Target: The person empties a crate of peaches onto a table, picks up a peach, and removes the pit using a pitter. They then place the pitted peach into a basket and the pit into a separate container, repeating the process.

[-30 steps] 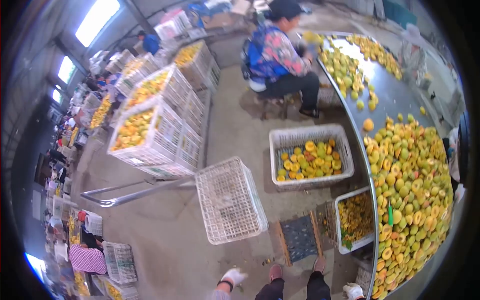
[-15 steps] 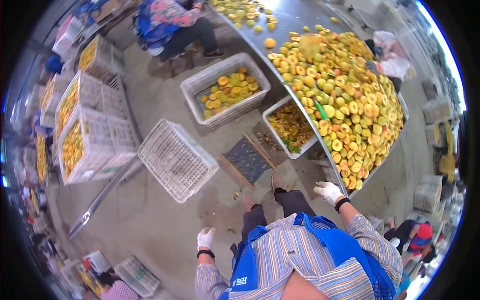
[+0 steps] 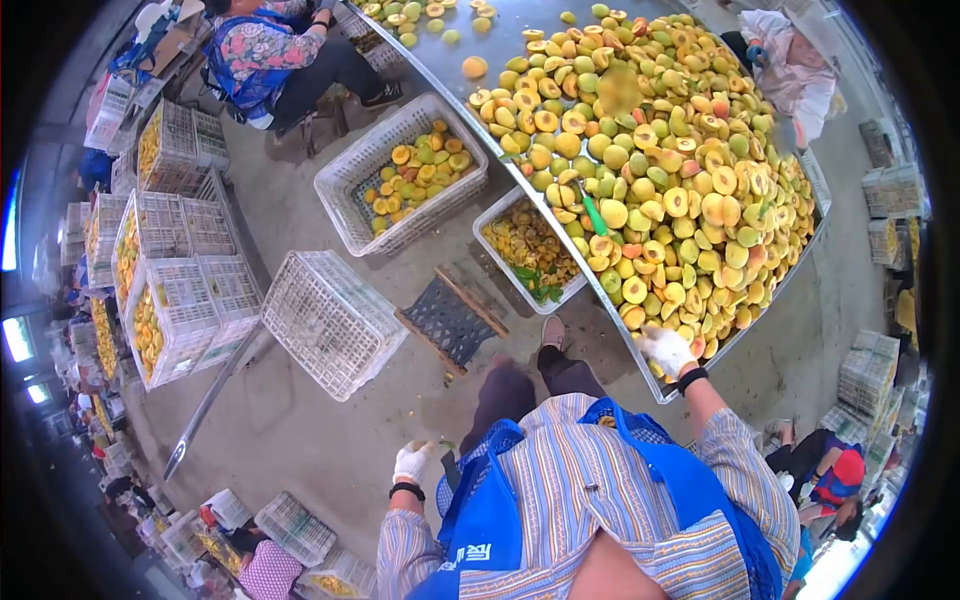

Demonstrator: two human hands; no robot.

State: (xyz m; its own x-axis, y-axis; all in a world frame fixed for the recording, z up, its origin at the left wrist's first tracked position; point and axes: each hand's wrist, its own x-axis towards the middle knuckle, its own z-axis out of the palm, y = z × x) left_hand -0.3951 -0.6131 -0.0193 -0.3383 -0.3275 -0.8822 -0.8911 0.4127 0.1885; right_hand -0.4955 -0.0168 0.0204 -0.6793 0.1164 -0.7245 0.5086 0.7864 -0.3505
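My right hand (image 3: 668,352), in a white glove with a dark band at the wrist, rests at the near corner of the metal table (image 3: 545,205). Its fingers are apart and touch or nearly touch the edge beside the halved fruit. Yellow-green peaches or similar stone fruit (image 3: 700,215), many cut in half, form a large heap on the table. A green-handled tool (image 3: 595,216) lies among them. My left hand (image 3: 412,461), also gloved, hangs at my side over the floor, its fingers loosely bent with nothing visible in them.
A crate with fruit halves (image 3: 400,225), a bin of scraps (image 3: 510,270), a low woven stool (image 3: 452,318) and an upturned crate (image 3: 330,325) stand left of the table. Stacked full crates (image 3: 195,310) are farther left. A co-worker (image 3: 280,65) sits beyond; another person (image 3: 790,70) is across the table.
I have stepped closer to the table, and the view has shifted. My right hand has moved onto the table's corner by the fruit. My left hand still hangs at my side.
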